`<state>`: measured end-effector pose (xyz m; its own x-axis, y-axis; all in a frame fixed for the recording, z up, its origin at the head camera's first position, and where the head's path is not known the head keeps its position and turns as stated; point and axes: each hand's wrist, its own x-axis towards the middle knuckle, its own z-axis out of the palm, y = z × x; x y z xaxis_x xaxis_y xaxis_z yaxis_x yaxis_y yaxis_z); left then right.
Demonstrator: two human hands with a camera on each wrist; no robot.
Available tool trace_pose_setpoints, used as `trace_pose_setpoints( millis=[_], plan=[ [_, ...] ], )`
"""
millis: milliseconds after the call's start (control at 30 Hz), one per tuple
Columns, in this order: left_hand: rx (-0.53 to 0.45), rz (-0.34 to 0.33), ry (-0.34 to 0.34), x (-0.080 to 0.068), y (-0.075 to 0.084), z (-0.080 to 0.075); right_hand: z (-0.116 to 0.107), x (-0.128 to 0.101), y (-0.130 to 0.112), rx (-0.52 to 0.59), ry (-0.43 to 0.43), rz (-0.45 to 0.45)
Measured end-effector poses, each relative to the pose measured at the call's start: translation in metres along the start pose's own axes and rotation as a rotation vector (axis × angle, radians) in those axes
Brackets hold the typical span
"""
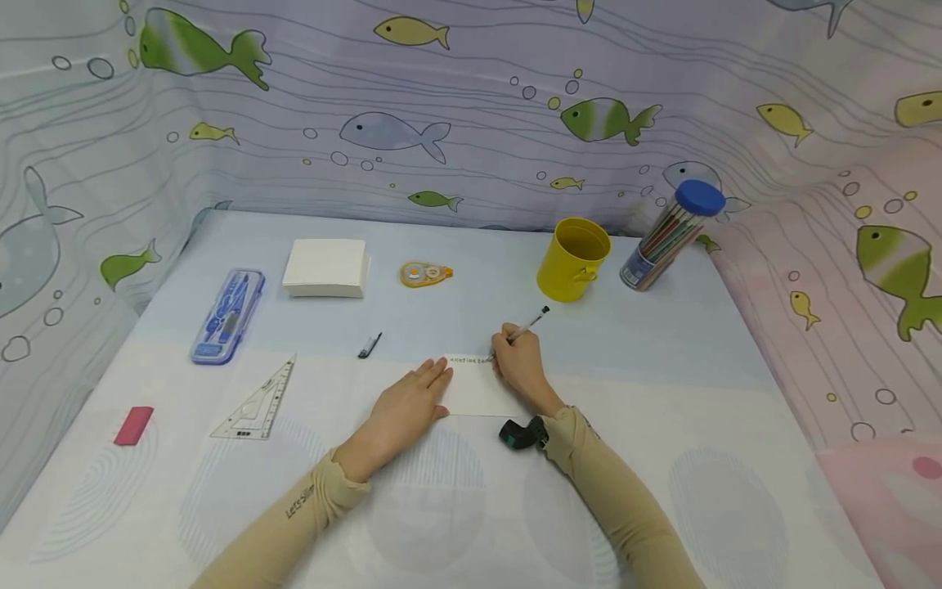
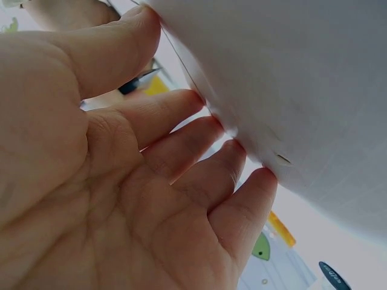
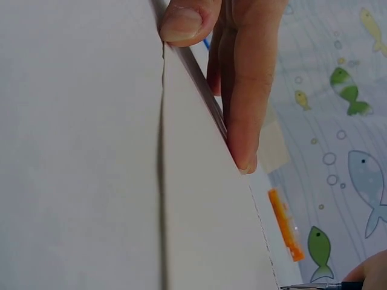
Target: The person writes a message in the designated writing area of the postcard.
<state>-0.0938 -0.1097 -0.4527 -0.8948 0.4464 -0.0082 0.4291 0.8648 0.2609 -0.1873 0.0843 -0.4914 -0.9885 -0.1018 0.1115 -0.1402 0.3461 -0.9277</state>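
A small white sheet of paper (image 1: 478, 394) lies on the table in front of me, with a line of handwriting along its top edge. My right hand (image 1: 520, 364) pinches a pen (image 1: 531, 321), its tip at the right end of that line. On the sheet's left edge rests my left hand (image 1: 409, 402), fingers together and nearly straight, thumb lower on the edge. In the left wrist view, the fingertips (image 2: 230, 151) touch the sheet's edge. The right wrist view catches the pen's tip (image 3: 311, 286) at the bottom right. A pen cap (image 1: 370, 345) lies left of the sheet.
Behind are a white paper stack (image 1: 324, 266), an orange correction tape (image 1: 423, 274), a yellow bucket (image 1: 572, 262) and a blue-lidded pencil tube (image 1: 671, 233). To the left lie a blue geometry case (image 1: 229, 316), a set square (image 1: 257, 405) and a pink-red block (image 1: 134, 425).
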Motion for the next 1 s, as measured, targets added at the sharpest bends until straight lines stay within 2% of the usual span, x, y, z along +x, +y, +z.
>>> trace_pose_setpoints(
  millis=[267, 467, 767, 1000],
  plan=[
    [-0.005, 0.006, 0.01, 0.001, -0.001, 0.0021, -0.002, -0.0009, -0.0061, 0.027, -0.005, 0.023],
    [0.0, 0.008, 0.005, 0.0003, -0.001, 0.001, 0.0004, 0.0004, 0.0008, 0.03, 0.014, -0.009],
    [0.004, 0.007, 0.012, -0.0003, -0.0002, 0.0, 0.001, 0.0026, -0.0017, -0.063, 0.022, -0.021],
    [0.007, 0.009, 0.004, 0.0007, -0.0011, 0.0013, 0.0007, 0.0012, 0.0022, -0.007, 0.013, -0.007]
  ],
)
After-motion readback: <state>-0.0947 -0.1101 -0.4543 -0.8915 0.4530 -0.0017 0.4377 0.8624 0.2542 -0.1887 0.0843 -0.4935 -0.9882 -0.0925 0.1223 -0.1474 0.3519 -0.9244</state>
